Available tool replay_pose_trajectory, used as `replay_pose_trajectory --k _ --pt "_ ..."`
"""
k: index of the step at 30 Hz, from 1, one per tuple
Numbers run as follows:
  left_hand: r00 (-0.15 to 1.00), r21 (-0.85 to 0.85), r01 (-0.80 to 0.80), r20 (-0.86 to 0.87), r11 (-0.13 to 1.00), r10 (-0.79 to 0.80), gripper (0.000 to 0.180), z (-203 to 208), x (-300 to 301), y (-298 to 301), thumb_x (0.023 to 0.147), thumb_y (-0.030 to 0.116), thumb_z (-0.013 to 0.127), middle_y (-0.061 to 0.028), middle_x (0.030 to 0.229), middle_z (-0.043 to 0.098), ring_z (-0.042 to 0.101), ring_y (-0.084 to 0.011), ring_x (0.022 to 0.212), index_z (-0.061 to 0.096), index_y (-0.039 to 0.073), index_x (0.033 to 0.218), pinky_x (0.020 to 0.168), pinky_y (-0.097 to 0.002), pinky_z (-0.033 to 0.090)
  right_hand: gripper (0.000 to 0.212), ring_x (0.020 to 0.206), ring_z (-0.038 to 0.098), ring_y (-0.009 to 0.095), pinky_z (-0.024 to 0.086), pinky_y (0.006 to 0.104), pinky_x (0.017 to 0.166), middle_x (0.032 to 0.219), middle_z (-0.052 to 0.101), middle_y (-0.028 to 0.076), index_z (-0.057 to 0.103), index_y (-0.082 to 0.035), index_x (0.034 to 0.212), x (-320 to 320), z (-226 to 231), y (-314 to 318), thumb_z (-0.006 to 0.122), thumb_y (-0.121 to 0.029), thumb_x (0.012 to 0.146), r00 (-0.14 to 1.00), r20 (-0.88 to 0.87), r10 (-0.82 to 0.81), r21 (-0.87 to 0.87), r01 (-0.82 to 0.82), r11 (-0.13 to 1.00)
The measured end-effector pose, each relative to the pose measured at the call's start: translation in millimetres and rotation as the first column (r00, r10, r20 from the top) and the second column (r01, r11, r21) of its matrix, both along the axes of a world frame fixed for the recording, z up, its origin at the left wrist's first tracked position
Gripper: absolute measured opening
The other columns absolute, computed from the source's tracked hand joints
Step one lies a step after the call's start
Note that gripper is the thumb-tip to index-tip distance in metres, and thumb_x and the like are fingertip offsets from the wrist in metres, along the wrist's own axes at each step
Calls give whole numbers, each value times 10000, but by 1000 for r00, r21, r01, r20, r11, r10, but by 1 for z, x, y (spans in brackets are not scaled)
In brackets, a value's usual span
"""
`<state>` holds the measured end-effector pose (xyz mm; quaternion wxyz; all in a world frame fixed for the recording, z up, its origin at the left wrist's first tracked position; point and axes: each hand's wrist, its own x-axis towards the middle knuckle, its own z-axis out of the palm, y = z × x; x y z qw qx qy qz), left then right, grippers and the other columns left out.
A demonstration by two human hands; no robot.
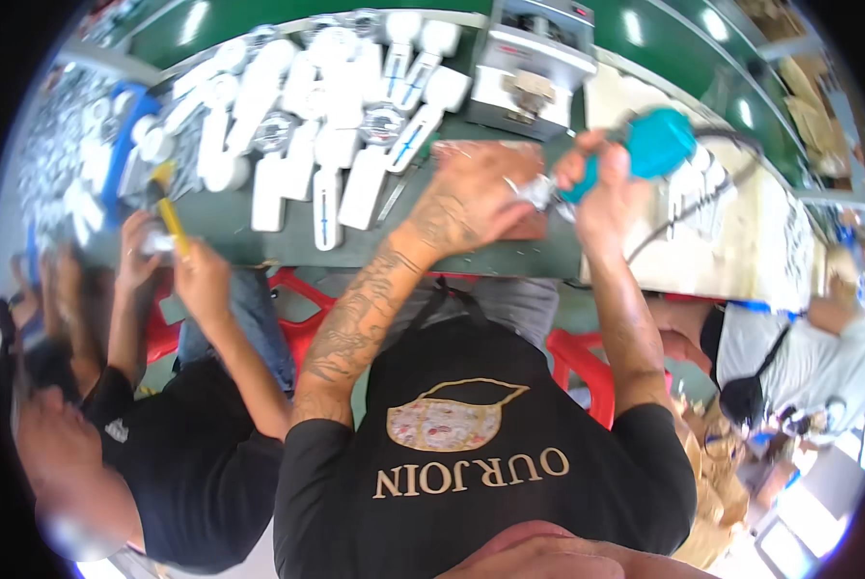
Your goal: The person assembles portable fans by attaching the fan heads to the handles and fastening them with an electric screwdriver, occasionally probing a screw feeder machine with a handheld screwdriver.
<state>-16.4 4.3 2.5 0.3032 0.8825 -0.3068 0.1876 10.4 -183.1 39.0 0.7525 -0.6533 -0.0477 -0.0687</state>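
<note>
My right hand (608,198) grips a teal power screwdriver (662,143), which lies sideways with its tip end toward my left hand. My left hand (466,188) rests over a reddish-brown board (526,228) on the bench, its fingers pinching a small whitish, shiny part (535,191). The screwdriver's front end is at this part; blur hides whether they touch. Left of my left hand lie many white long-handled devices (327,207), some with clear round heads (381,125).
A silver metal machine (534,68) stands behind the board. A black cable (731,135) runs from the screwdriver across a pale sheet (751,241) on the right. At left, a co-worker's hand (201,280) holds a yellow-handled tool (172,212) near a blue bin edge (128,145). Red stools (587,372) stand below.
</note>
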Motion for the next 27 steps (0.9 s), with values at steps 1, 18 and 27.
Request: replay_pose_trajectory --k 1,18,27 --pt "999 55 37 9 998 -38 338 1 -6 1 875 265 726 -57 1152 688 642 -278 1042 692 114 1176 959 -439 497 556 646 552 205 462 335 599 708 547 71 583 -15 1010 -8 6 -3 675 -561 961 1000 17 -2 114 1 994" --pt "880 -255 3 -459 967 -124 556 38 72 -173 864 537 742 -151 973 711 646 -346 911 679 2 1003 832 -452 509 658 603 565 190 460 332 551 708 558 77 554 58 1082 -95 25 -53 724 -557 923 997 68 25 303 -44 952" --pt "866 -12 5 -501 1000 -11 553 -38 130 -277 823 518 700 -218 998 751 704 -389 992 725 6 1030 893 -464 551 737 641 600 176 478 308 571 752 609 88 580 95 1107 -115 23 -87 712 -603 913 994 29 -103 185 96 978"
